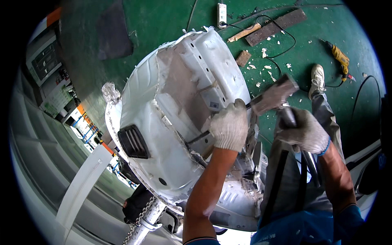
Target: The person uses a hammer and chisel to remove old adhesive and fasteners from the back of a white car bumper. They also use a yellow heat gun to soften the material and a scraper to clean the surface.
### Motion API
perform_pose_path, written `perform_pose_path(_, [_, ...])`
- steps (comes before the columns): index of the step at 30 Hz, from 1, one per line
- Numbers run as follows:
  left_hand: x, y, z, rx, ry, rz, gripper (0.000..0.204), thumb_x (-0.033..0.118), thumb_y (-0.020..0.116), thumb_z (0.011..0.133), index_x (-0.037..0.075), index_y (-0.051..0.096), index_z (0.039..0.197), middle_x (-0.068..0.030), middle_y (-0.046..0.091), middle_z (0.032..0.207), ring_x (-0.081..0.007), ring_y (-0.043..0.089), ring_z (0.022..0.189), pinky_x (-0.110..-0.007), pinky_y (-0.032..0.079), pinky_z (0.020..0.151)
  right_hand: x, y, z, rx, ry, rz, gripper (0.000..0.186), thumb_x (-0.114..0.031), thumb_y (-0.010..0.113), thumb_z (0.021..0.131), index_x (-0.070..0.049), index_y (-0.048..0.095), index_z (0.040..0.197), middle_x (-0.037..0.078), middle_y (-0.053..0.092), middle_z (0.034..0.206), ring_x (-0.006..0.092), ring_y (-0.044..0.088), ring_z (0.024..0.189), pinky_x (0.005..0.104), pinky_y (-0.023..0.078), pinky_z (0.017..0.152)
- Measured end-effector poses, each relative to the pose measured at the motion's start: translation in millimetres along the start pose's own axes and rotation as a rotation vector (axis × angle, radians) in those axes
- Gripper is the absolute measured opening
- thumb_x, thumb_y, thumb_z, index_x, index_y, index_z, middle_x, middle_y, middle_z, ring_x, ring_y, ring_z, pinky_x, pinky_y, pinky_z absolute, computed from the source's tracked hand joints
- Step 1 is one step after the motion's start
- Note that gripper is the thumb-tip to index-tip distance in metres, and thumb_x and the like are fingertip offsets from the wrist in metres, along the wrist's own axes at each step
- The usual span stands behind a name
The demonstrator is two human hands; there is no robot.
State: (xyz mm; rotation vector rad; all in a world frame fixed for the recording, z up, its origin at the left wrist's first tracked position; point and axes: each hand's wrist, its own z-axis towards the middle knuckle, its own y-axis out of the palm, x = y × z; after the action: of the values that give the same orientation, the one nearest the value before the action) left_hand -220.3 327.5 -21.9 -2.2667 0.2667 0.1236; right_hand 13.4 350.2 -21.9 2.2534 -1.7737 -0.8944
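Green painted floor (163, 16), scuffed, fills the far part of the view. On it, far middle: a white power strip (221, 14) with a black cable (281, 36) looping right. Just right of the strip a wooden handle (244, 32) lies at a slant, touching a long dark plank (275, 27). Nearer, a small wood block (243, 58). White chips (267, 65) scattered around the block and plank. Far right: a yellow drill (339, 57), lying on its side, cord trailing near. A dark mat (115, 30) lies far left. A white shoe (317, 79) stands on the floor, right of the chips.
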Motion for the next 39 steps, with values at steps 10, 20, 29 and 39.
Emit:
perform_pose_path(10, [31, -33, -9, 0.025, 0.165, -0.121, 0.025, 0.018, 0.076, 0.081, 0.013, 0.064, 0.103, -0.0078, 0.07, 0.079, -0.0295, 0.073, 0.072, -0.042, 0.058, 0.063, 75, -84, -4, 0.465, -0.221, 0.373, 0.027, -0.01, 0.073, 0.078, 0.001, 0.056, 0.096, 0.001, 0.053, 0.065, 0.0093, 0.048, 0.037, 0.0217, 0.04, 0.032])
perform_pose_path(20, [51, -16, -17, 0.032, 0.184, -0.017, 0.036, 0.005, 0.075, 0.08, 0.014, 0.077, 0.115, -0.0079, 0.068, 0.083, -0.025, 0.068, 0.068, -0.036, 0.055, 0.06, 132, -115, 45, 0.35, -0.078, 0.457, 0.03, -0.013, 0.073, 0.079, 0.002, 0.053, 0.096, -0.001, 0.049, 0.061, 0.0076, 0.043, 0.035, 0.0203, 0.041, 0.031])
perform_pose_path(29, [33, -26, 1, 0.062, 0.015, 0.045, 0.026, 0.007, 0.073, 0.091, 0.01, 0.074, 0.116, -0.0105, 0.071, 0.084, -0.0272, 0.071, 0.073, -0.037, 0.056, 0.065, 143, -131, 37, 0.429, -0.048, 0.464, 0.031, -0.014, 0.073, 0.08, 0.003, 0.057, 0.1, 0.0, 0.051, 0.064, 0.0078, 0.046, 0.038, 0.0211, 0.041, 0.033])
perform_pose_path(39, [24, -37, -3, -0.005, -0.089, -0.003, 0.028, 0.007, 0.07, 0.09, 0.008, 0.072, 0.118, -0.0131, 0.074, 0.097, -0.0295, 0.074, 0.088, -0.039, 0.058, 0.077, 105, -128, 14, 0.451, -0.202, 0.416, 0.038, -0.014, 0.076, 0.082, 0.005, 0.058, 0.109, 0.002, 0.056, 0.068, 0.0064, 0.05, 0.041, 0.0191, 0.045, 0.037])
